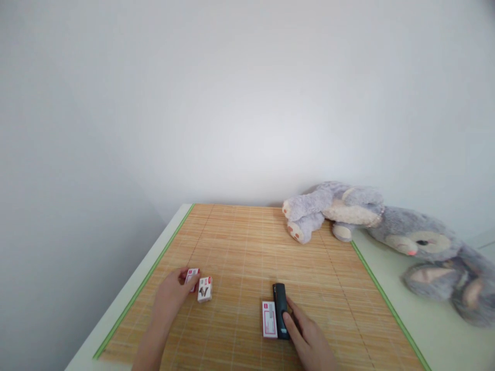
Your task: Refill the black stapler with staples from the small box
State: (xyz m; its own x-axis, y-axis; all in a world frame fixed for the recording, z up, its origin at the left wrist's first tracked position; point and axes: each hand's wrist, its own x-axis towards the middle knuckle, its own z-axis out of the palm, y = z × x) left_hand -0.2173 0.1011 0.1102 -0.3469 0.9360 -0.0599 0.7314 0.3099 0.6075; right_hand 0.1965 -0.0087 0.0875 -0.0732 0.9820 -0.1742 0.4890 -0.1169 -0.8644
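My left hand (pixel 175 289) is closed round a small pink-and-white box (pixel 192 276), thumb on its near side and fingers at its far left. Just right of that box, close against it, lies a white staple box (pixel 204 289) with red print and a dark stapler picture. My right hand (pixel 307 335) grips a black stapler (pixel 281 312) from the right, thumb on top and a finger along its side. Along the stapler's left side, a larger white box with a pink border (pixel 269 319) lies flat on the mat.
A bamboo mat (pixel 247 247) with green edging covers most of the white table (pixel 410 299). At the back right a grey plush rabbit (pixel 348 206) lies on its side, its feet over the mat's corner. Behind the table stands a plain white wall (pixel 247 103).
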